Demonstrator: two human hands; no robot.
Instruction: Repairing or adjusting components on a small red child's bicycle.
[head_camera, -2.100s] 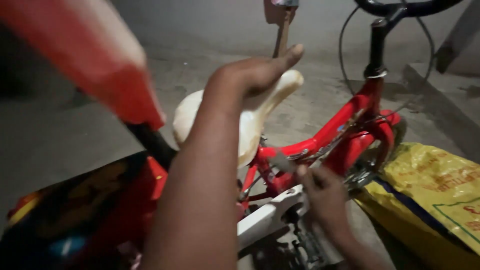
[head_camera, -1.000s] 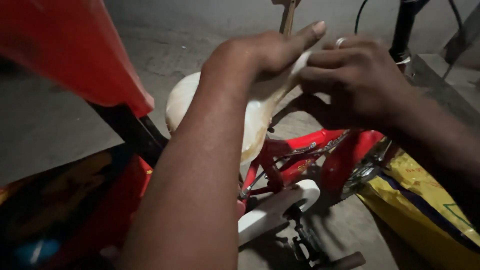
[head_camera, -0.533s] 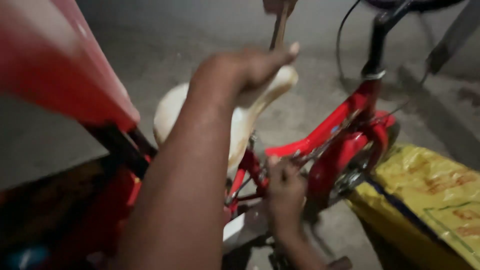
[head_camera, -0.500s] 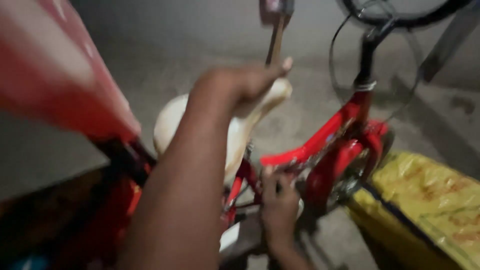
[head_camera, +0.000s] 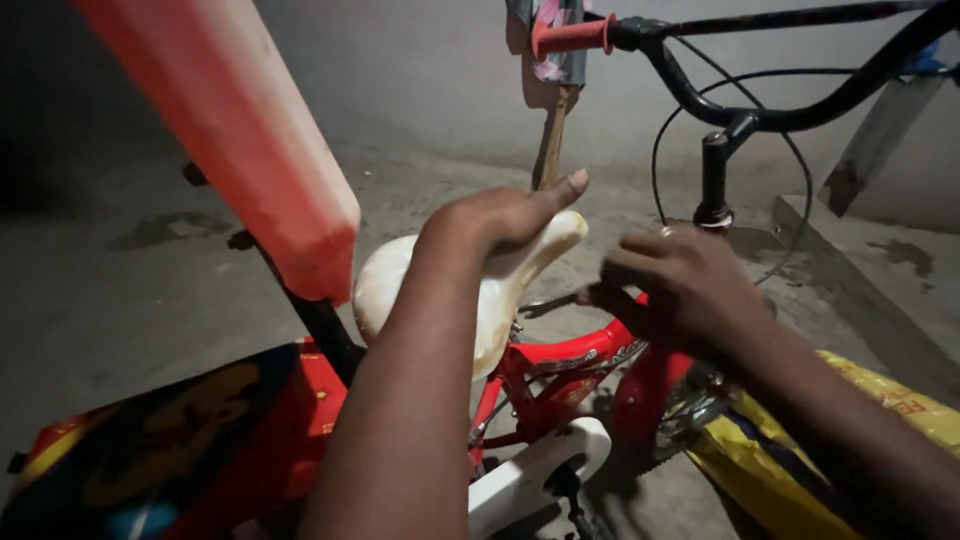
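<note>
A single camera, worn on the person's head, looks forward and steeply down from close above a small red bicycle (head_camera: 570, 370) standing on a concrete floor (head_camera: 130, 290). Both forearms run up into the picture from the lower edge, so the left hand (head_camera: 490, 225) on the cream saddle (head_camera: 500, 290) and the right hand (head_camera: 680, 285) lie near the lens at mid-frame. The black handlebar (head_camera: 790, 115) crosses the top right, further off. There is no second view
</note>
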